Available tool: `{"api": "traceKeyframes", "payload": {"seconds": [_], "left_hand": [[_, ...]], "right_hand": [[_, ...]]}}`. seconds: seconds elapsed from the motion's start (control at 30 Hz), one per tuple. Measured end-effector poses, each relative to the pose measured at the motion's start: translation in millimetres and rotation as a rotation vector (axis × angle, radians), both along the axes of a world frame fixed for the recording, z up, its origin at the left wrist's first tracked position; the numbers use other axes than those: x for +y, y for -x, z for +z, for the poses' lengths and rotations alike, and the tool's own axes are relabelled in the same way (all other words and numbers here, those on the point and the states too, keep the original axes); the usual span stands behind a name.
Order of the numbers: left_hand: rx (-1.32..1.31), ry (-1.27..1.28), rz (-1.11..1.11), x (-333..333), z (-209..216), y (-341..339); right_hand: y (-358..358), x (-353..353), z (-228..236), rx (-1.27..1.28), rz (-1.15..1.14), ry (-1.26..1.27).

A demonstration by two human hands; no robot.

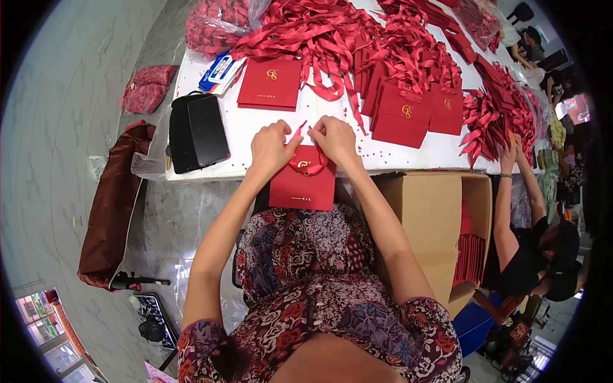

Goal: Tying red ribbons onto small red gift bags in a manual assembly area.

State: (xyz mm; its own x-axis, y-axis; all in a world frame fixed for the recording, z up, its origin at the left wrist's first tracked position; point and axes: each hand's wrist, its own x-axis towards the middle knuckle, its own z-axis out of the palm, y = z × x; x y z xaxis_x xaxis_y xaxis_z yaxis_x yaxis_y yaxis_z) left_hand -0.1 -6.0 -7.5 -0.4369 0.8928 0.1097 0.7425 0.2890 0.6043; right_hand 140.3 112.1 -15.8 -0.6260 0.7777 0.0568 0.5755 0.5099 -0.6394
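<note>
A red paper gift bag (pixel 301 188) with gold print lies at the table's front edge, partly over my lap. Its red ribbon (pixel 309 168) loops across the bag's upper part. Above the bag, my left hand (pixel 271 148) pinches one strand of the ribbon between thumb and finger, and a short end sticks up past the fingertips. Close beside it, my right hand (pixel 334 140) is closed in a pinch on the ribbon's other end, mostly hidden by the fingers. Just beyond my left hand, another red gift bag (pixel 269 84) lies flat.
Red ribbons (pixel 313 32) heap at the back, with ribboned bags (pixel 401 115) stacked to the right. A black phone (pixel 211 131) and a blue-white packet (pixel 221 72) lie left. An open cardboard box (pixel 418 223) holds red bags. At right, a co-worker's hands (pixel 511 150) touch ribbons.
</note>
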Motion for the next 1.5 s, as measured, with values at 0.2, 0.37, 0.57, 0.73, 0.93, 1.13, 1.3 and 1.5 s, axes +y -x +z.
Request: {"api": "traceKeyframes", "payload": {"seconds": [0.2,0.37,0.57,0.73,0.93,1.13,1.3,1.5], "left_hand": [[0.167,-0.105,0.017,18.8,-11.8,-1.6],[-0.298,-0.235,0.109,18.4,-8.3,-15.2],[-0.375,-0.193,0.089,13.9,0.5,-19.2],[-0.362,-0.247,0.040,4.8,-1.1,-17.8],[-0.500,-0.370,0.108,-26.8,-2.7,-13.7],[-1.090,-0.380,0.092,-82.9,-1.2,-0.5],[-1.546,-0.832,-0.039,-88.4,16.5,-51.9],[-0.814,-0.400,0.278,-94.5,15.5,-61.9]], "right_hand": [[-2.1,-4.4,-6.2,0.179,0.018,0.063],[-5.0,-2.4,-10.3,0.389,0.008,0.272],[-3.3,-1.5,-15.0,0.578,0.100,0.557],[-4.2,-12.1,-6.3,0.554,0.143,0.502],[-16.9,-15.8,7.6,0.469,0.037,0.198],[-20.3,-4.9,-7.1,0.829,-0.137,0.486],[-8.0,-18.2,-20.3,0.969,-0.288,0.782],[0.2,-20.9,2.3,0.919,-0.271,0.894]]}}
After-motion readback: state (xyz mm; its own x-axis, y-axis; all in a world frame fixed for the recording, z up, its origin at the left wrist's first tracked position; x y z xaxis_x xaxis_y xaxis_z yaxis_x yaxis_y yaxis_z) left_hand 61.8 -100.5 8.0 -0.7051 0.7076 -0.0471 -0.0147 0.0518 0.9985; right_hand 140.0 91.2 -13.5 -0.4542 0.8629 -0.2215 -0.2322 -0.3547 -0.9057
